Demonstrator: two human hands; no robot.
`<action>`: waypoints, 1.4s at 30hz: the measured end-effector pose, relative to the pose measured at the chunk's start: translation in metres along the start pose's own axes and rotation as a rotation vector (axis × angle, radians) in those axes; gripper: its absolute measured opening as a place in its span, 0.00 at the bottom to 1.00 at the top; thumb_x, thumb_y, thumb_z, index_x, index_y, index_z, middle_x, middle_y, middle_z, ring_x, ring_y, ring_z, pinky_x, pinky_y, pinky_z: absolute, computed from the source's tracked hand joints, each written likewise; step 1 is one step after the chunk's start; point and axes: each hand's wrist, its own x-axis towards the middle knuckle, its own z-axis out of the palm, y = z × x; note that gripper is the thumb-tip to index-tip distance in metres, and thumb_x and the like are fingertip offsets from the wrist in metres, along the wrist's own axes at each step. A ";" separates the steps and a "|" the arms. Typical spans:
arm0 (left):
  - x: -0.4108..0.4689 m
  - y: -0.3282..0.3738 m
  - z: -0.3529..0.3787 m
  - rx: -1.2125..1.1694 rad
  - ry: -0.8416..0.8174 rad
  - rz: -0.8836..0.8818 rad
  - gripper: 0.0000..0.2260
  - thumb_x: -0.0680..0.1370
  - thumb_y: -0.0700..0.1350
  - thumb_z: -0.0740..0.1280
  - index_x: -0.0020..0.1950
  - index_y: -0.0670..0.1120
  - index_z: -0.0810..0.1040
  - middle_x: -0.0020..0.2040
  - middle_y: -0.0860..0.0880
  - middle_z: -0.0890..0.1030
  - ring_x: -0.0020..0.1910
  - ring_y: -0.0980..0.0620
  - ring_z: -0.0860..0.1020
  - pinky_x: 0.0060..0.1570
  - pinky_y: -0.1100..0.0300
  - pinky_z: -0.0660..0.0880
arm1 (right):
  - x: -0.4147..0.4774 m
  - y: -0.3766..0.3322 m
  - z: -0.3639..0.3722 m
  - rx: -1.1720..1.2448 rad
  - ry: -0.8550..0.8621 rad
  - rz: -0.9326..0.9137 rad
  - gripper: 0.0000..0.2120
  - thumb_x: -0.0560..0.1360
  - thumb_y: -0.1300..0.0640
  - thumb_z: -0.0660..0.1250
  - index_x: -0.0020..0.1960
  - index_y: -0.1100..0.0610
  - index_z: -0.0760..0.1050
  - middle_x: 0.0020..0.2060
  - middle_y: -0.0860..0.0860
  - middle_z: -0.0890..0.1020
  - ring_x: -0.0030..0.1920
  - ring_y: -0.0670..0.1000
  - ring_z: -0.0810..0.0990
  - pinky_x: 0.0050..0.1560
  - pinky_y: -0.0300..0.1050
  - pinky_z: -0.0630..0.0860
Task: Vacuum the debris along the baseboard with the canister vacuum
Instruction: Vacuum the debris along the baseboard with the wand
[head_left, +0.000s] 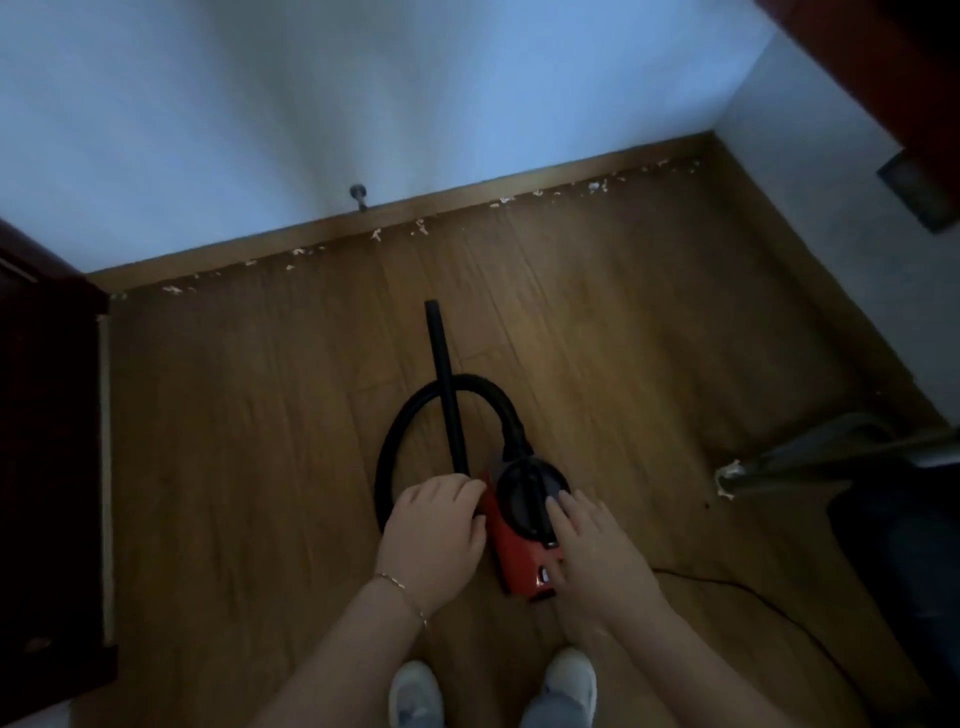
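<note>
A small red canister vacuum (519, 556) with a black top sits on the wood floor in front of my feet. Its black hose (415, 410) loops to the left. The black wand (445, 384) points toward the wall, its tip short of the baseboard. My left hand (434, 530) is closed around the wand's lower end, beside the canister. My right hand (587, 540) lies flat on the canister's right side, fingers spread, thumb near the rear switch. White debris bits (421, 227) are scattered along the wooden baseboard (467, 200) from left to the far right corner.
A dark wooden cabinet (47, 415) stands at the left. The power cord (727, 587) trails right across the floor. A grey leg with a torn foot (727, 475) and a dark object sit at the right. A door stopper (358, 196) sticks out above the baseboard.
</note>
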 end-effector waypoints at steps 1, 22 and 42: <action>0.001 -0.005 0.020 -0.038 -0.040 -0.010 0.15 0.79 0.49 0.57 0.62 0.50 0.75 0.59 0.54 0.77 0.59 0.55 0.76 0.59 0.59 0.72 | 0.004 0.001 0.018 0.014 0.006 0.012 0.28 0.74 0.45 0.53 0.66 0.61 0.74 0.63 0.54 0.77 0.63 0.55 0.76 0.64 0.53 0.70; 0.109 -0.093 0.394 -0.370 0.186 -0.503 0.30 0.78 0.49 0.61 0.77 0.49 0.52 0.75 0.45 0.58 0.73 0.44 0.58 0.70 0.49 0.61 | 0.118 0.101 0.267 0.000 0.341 -0.168 0.30 0.78 0.52 0.62 0.75 0.62 0.59 0.75 0.60 0.59 0.75 0.57 0.59 0.72 0.45 0.49; 0.123 -0.105 0.421 -0.763 0.301 -0.754 0.26 0.77 0.45 0.60 0.74 0.47 0.56 0.61 0.42 0.74 0.52 0.42 0.76 0.49 0.54 0.71 | 0.103 0.144 0.301 0.240 0.211 -0.239 0.53 0.70 0.36 0.67 0.75 0.52 0.31 0.77 0.48 0.42 0.77 0.47 0.46 0.76 0.48 0.51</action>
